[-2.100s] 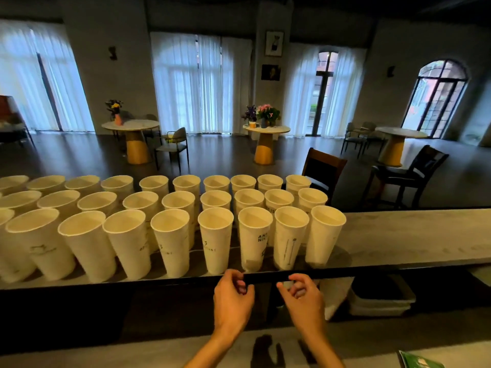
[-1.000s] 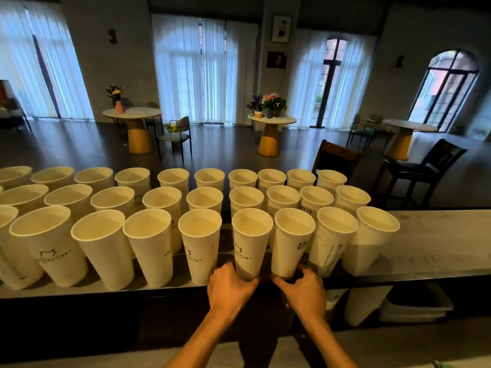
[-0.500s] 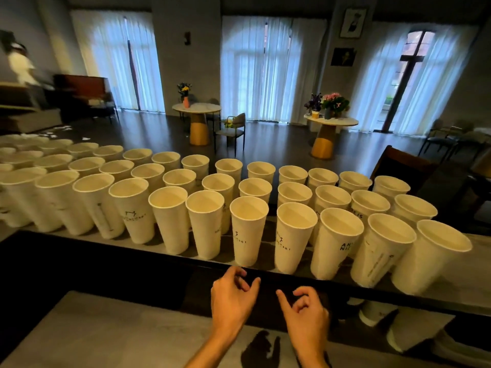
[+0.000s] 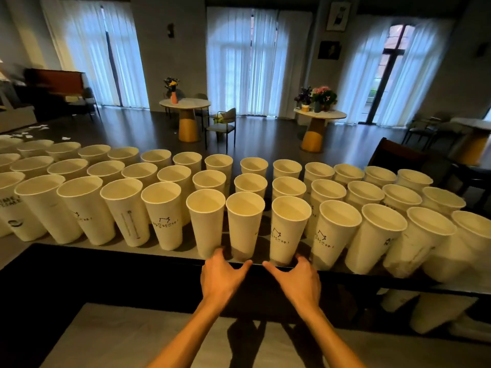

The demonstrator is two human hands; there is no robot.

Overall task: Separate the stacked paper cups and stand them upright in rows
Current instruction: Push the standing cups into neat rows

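Note:
Many tall white paper cups stand upright in three rows on the long grey counter. My left hand is at the counter's near edge, with fingers and thumb spread to either side of the base of a front-row cup. My right hand spans the base of the neighbouring printed cup in the same way. The fingertips touch or nearly touch the cup bases, and neither cup is lifted. No stacked cups are in either hand.
Below the counter lies a lower grey surface. More cups show under the counter at the right. Beyond the counter are round tables with flowers, chairs and curtained windows.
My hands were curled and back from the counter half a second ago. They have moved forward and opened around the bases of two front-row cups. The view has shifted left.

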